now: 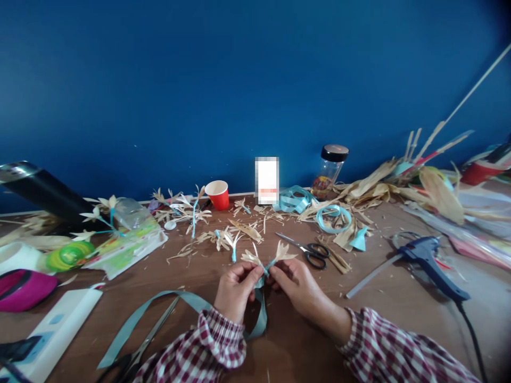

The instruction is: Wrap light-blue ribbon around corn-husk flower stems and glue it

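My left hand (238, 284) and my right hand (294, 282) meet at the middle of the table, fingertips pinched close together. Between them are two pale corn husk flowers (282, 251) with light blue wrapped stems, crossing at the fingers. My right hand grips the stem of the right flower; my left holds the left one where the stems join. A light blue ribbon (259, 319) hangs below the fingers, loops behind my left wrist and trails left across the table (191, 330). The ribbon's upper end is partly hidden by the fingers.
Black-handled scissors (315, 254) lie beyond my right hand, and a second pair (138, 351) by my left sleeve. A blue glue gun (433, 263) rests at right. Behind stand a red paper cup (218, 197) and a jar (327, 173). A power strip (64, 332) lies at left.
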Demonstrator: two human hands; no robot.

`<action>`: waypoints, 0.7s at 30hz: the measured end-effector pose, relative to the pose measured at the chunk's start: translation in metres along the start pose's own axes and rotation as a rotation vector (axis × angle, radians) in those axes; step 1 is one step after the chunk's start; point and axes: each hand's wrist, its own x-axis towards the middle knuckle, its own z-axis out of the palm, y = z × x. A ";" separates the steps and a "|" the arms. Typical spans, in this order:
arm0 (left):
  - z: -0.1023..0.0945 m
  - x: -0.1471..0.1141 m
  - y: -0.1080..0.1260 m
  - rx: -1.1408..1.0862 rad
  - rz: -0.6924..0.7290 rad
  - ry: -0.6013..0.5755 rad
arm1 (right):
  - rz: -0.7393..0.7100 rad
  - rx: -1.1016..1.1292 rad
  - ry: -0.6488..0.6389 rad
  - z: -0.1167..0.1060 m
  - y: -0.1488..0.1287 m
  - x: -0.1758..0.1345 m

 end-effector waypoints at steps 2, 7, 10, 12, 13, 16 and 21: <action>0.000 0.000 0.000 0.002 -0.007 -0.008 | 0.014 0.032 0.003 0.001 -0.001 0.000; 0.001 0.000 0.003 0.017 -0.023 -0.012 | 0.025 0.045 0.046 0.001 -0.001 0.000; 0.001 0.000 0.004 0.030 -0.013 -0.016 | 0.027 0.051 0.059 0.001 0.001 0.000; 0.001 -0.001 0.004 0.042 -0.010 -0.021 | 0.025 0.052 0.059 0.001 0.001 0.000; 0.001 -0.001 0.004 0.048 -0.011 -0.021 | 0.021 0.049 0.055 0.001 0.001 0.000; 0.001 -0.002 0.004 0.056 -0.022 -0.012 | 0.012 0.041 0.032 0.001 0.000 -0.001; 0.002 -0.002 0.005 0.057 -0.020 -0.009 | 0.022 0.041 0.039 0.001 0.002 -0.001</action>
